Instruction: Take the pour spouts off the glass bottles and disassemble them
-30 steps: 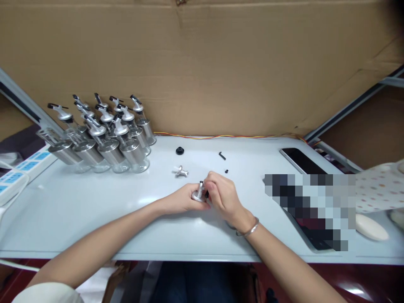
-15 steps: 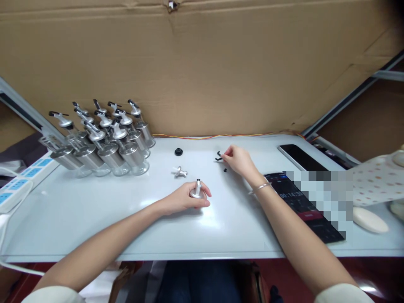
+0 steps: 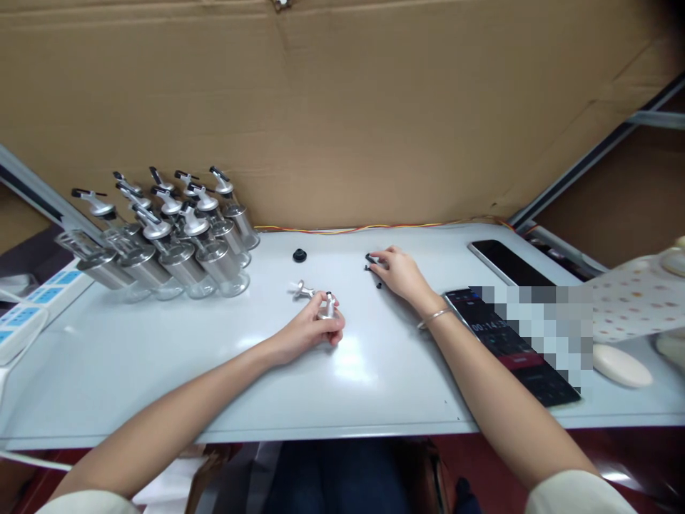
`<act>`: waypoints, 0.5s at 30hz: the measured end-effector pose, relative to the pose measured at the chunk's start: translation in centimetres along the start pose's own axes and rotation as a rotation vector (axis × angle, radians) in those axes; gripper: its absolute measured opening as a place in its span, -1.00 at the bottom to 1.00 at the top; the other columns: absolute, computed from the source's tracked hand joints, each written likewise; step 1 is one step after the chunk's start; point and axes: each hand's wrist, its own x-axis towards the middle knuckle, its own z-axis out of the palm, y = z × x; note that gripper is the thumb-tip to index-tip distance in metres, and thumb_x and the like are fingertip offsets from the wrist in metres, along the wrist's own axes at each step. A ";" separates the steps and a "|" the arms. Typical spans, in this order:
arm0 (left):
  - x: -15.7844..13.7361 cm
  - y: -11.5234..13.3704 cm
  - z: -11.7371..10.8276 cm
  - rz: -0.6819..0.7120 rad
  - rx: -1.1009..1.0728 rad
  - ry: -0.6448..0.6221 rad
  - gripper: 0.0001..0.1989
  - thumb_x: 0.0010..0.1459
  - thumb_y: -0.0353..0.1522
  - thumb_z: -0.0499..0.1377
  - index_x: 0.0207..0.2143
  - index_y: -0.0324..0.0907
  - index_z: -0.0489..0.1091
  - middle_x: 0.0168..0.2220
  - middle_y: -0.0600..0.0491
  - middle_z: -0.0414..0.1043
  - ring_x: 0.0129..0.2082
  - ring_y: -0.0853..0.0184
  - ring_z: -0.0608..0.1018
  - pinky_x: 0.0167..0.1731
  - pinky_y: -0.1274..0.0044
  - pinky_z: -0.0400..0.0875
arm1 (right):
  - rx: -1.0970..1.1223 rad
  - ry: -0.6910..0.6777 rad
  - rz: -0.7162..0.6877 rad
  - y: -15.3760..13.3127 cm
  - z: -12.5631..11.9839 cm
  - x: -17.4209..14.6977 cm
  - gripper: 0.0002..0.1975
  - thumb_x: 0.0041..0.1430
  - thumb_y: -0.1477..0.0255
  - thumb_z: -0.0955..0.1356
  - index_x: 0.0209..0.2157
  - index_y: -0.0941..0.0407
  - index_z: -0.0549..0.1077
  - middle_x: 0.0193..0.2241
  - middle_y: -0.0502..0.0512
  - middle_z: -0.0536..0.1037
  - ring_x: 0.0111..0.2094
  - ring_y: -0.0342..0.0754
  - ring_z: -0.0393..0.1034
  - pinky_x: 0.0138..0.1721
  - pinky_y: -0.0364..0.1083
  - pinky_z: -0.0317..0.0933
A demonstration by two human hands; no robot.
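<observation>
My left hand (image 3: 305, 332) is closed around a silver bottle pourer (image 3: 327, 308), its black-tipped spout pointing up. Just behind that hand, a second silver pourer part (image 3: 305, 289) lies on its side on the table. My right hand (image 3: 401, 275) has its thumb and fingertips on a small bent black plastic piece (image 3: 369, 258), partly hidden by the fingers. A tiny black bit (image 3: 379, 285) rests on the table near the right thumb. Farther back sits a round black stopper (image 3: 300, 255).
Several glass bottles with steel sleeves and pourers (image 3: 214, 260) crowd the back left, beside a white power strip (image 3: 32, 314). On the right are a phone showing a timer (image 3: 492, 335), another phone (image 3: 508, 263) and a white oval object (image 3: 621, 365). Cardboard (image 3: 374, 121) walls the back.
My left hand has shifted slightly left with the pourer, its fingers closing more around it. My right fingers have moved onto the black piece from its right end.
</observation>
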 end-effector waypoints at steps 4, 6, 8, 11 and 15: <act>0.0 0.1 0.1 -0.011 -0.002 -0.013 -0.64 0.02 -0.33 0.22 -0.22 -0.14 0.09 -0.45 0.19 0.29 -0.54 0.49 0.39 -0.44 0.56 0.17 | 0.004 0.006 -0.046 0.2 0.0 0.3 -0.78 0.15 0.44 0.33 -0.18 0.17 0.54 -0.19 0.19 0.49 -0.30 -0.02 0.38 -0.17 -0.07 0.20; 0.0 0.1 0.1 -0.019 -0.002 -0.004 -0.63 0.01 -0.32 0.23 -0.22 -0.14 0.09 -0.45 0.19 0.29 -0.53 0.49 0.40 -0.43 0.55 0.18 | -0.002 0.011 -0.065 0.3 0.0 0.3 -0.81 0.15 0.46 0.32 -0.24 0.15 0.56 -0.24 0.17 0.50 -0.27 0.01 0.38 -0.17 -0.06 0.20; 0.0 0.1 0.2 -0.017 -0.009 0.026 -0.62 -0.01 -0.31 0.25 -0.25 -0.14 0.08 -0.46 0.20 0.29 -0.53 0.48 0.41 -0.43 0.55 0.19 | -0.010 0.016 -0.081 0.3 0.1 0.2 -0.81 0.16 0.47 0.30 -0.27 0.15 0.56 -0.27 0.18 0.50 -0.23 0.04 0.36 -0.15 -0.04 0.19; -0.1 0.1 0.4 0.015 -0.015 0.060 -0.57 -0.05 -0.28 0.29 -0.35 -0.14 0.02 -0.46 0.20 0.30 -0.53 0.47 0.43 -0.43 0.54 0.22 | -0.010 0.021 -0.096 0.3 0.2 0.1 -0.79 0.18 0.49 0.27 -0.27 0.15 0.55 -0.25 0.21 0.49 -0.17 0.07 0.34 -0.10 0.00 0.18; 0.0 0.0 0.5 0.048 -0.057 0.054 -0.54 -0.04 -0.22 0.29 -0.40 -0.14 0.00 -0.44 0.18 0.32 -0.52 0.44 0.46 -0.43 0.52 0.29 | -0.001 0.056 -0.097 -0.1 -0.4 -0.1 -0.77 0.20 0.47 0.25 -0.27 0.19 0.53 -0.21 0.27 0.47 -0.11 0.12 0.31 -0.05 0.06 0.16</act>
